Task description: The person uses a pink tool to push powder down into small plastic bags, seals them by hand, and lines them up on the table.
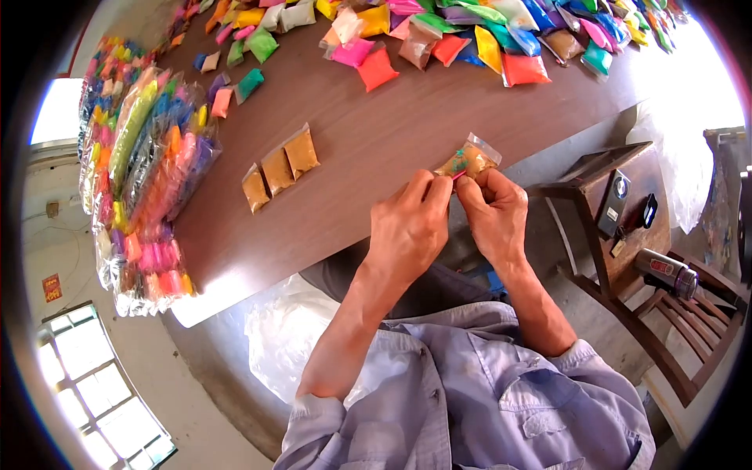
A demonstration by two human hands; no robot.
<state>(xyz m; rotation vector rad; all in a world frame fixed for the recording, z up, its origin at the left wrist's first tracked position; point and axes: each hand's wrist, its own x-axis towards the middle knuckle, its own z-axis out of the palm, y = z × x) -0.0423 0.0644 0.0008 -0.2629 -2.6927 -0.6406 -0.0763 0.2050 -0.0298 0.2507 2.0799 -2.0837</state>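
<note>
My left hand (pixel 410 219) and my right hand (pixel 498 215) come together over the table's near edge, both with fingers closed in a pinch. Between and just beyond the fingertips is a small clear plastic packet of brown material (pixel 479 157), with teal marks on its left part. A bit of pink shows at the fingertips; what it is I cannot make out. My fingers hide the packet's lower edge. To the left, a row of three similar brown packets (pixel 277 170) lies flat on the brown table (pixel 345 164), apart from my hands.
Many colourful packets (pixel 376 69) are heaped along the table's far side. Large clear bags of coloured packets (pixel 157 157) are stacked at the left. A wooden stool (pixel 627 188) and a chair (pixel 697 321) with a metal flask (pixel 666 272) stand at the right. Clear plastic (pixel 286 329) hangs below the table.
</note>
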